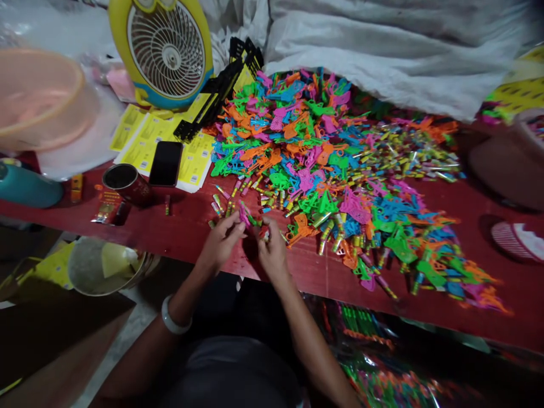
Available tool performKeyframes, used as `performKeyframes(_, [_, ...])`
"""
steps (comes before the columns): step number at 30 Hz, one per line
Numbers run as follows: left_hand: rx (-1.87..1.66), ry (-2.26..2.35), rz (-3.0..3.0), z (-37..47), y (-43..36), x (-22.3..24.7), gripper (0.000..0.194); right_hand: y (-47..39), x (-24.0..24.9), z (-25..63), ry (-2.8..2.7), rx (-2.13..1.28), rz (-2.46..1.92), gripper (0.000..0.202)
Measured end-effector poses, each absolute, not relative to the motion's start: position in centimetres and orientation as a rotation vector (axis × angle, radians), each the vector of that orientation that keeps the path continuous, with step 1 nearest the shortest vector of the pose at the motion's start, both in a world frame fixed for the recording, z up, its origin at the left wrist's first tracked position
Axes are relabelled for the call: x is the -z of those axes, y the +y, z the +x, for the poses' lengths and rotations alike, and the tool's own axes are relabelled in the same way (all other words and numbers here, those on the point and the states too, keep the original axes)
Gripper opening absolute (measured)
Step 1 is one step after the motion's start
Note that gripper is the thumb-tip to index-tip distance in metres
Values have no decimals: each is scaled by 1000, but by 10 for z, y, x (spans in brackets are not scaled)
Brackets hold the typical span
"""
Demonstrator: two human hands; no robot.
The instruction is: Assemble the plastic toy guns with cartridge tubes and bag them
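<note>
Just above the table's front edge, my left hand (221,241) pinches a small pink plastic toy piece (244,215) between thumb and fingers. Close beside it on the right, my right hand (272,249) is closed, with a bit of red and white at its fingertips too small to name. Green shows between the two hands, but I cannot tell which one holds it. Small wrapped tubes (219,201) lie on the red table (187,229) just beyond my fingers. A big heap of pink, green, orange and blue plastic pieces (293,124) spreads to the right.
Further right lie many clear-wrapped tubes (408,153). To the left are a phone (166,163) on yellow printed sheets (144,144), a dark cup (127,184), a yellow fan (170,54), a teal bottle (28,184) and a basin (40,102). A bucket (91,269) stands below.
</note>
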State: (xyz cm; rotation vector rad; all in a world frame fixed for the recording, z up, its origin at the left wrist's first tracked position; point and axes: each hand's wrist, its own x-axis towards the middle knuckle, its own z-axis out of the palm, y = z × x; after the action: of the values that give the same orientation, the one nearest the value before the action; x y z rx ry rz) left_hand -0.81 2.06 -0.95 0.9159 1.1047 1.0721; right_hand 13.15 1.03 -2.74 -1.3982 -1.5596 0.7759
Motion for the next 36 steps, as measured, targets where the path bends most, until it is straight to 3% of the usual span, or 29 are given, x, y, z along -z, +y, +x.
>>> performKeyframes(3, [-990, 1065, 922, -12, 20, -2, 37, 8, 20, 136, -1756, -689, -1354, 27])
performKeyframes(9, [-1025, 1127, 646, -10, 23, -4, 42, 2, 19, 143, -1479, -989, -1421, 23])
performKeyframes(16, [-1053, 1143, 668, -5, 19, 1, 26, -2, 32, 148, -1388, -1185, -1349, 22])
performKeyframes(19, [-1119, 1141, 652, -7, 19, 2, 23, -3, 38, 154, -1402, -1068, -1446, 22])
performKeyframes(25, [-1135, 1152, 636, -7, 19, 5, 23, -4, 37, 159, -1650, -783, -1456, 41])
performKeyframes(36, [-1119, 1204, 705, -1, 17, 11, 28, -1, 45, 166, -1666, -822, -1445, 41])
